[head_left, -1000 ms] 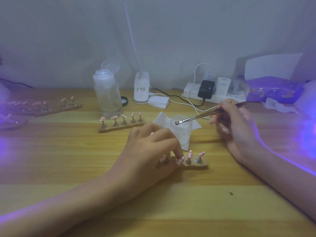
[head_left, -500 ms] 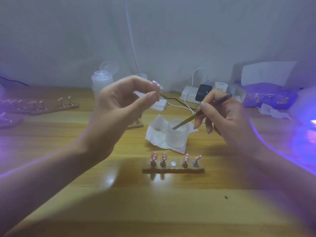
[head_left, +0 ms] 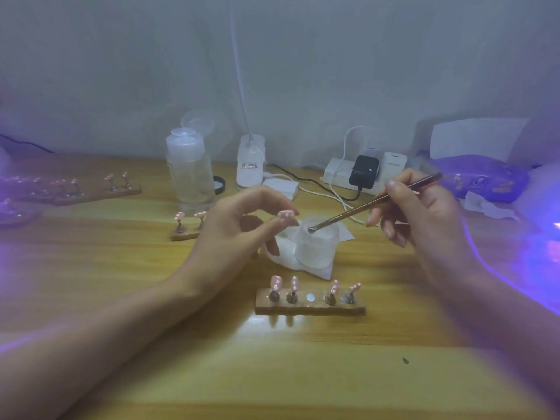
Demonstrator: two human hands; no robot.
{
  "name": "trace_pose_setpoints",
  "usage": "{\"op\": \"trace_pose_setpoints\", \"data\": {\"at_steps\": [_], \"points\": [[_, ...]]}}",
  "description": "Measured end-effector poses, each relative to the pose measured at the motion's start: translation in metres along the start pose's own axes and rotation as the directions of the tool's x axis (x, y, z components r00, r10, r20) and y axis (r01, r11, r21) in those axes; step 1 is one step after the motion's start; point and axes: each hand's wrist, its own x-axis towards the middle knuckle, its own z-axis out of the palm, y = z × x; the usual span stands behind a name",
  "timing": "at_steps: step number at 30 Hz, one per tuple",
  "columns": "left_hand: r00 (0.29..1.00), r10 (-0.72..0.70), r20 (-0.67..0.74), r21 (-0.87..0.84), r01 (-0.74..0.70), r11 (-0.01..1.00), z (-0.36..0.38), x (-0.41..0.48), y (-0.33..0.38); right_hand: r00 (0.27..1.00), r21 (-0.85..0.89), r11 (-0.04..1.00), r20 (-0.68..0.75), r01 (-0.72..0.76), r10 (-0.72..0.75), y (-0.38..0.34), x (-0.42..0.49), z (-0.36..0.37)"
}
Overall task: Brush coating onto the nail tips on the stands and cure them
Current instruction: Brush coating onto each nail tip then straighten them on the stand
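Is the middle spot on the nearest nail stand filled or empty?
Empty: the nearest stand shows only a bare silver disc there.

— What is being carried along the back of the desk (head_left: 272, 374)?

— A clear pump bottle (head_left: 189, 174) is being kept at the back left with its lid flipped up, and a black ring (head_left: 219, 184) is being half hidden just behind it. A white base (head_left: 250, 162) with a thin stalk is being stood to its right.

— And by the wall?

— A black charger (head_left: 363, 172) and a white adapter (head_left: 394, 165) are being held in a white power strip (head_left: 335, 174). A purple packet (head_left: 481, 180) is being washed in violet light at the far right.
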Motion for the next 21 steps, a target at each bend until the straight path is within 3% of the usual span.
{"op": "trace_pose_setpoints", "data": {"at_steps": [4, 10, 21], "points": [[1.000, 0.003, -0.008, 0.010, -0.003, 1.000, -0.001, -0.001, -0.005, 0.989, 0.156, 0.983, -0.100, -0.094, 0.110, 0.010, -0.002, 0.000], [1.000, -0.017, -0.025, -0.006, 0.017, 1.000, 0.002, 0.000, -0.008, 0.963, 0.271, 0.941, -0.117, -0.202, 0.241, 0.019, -0.006, 0.004], [0.999, -0.025, -0.037, 0.098, 0.028, 0.995, 0.004, 0.003, -0.009, 0.946, 0.333, 0.920, -0.173, -0.205, 0.273, 0.017, -0.007, 0.005]]}}
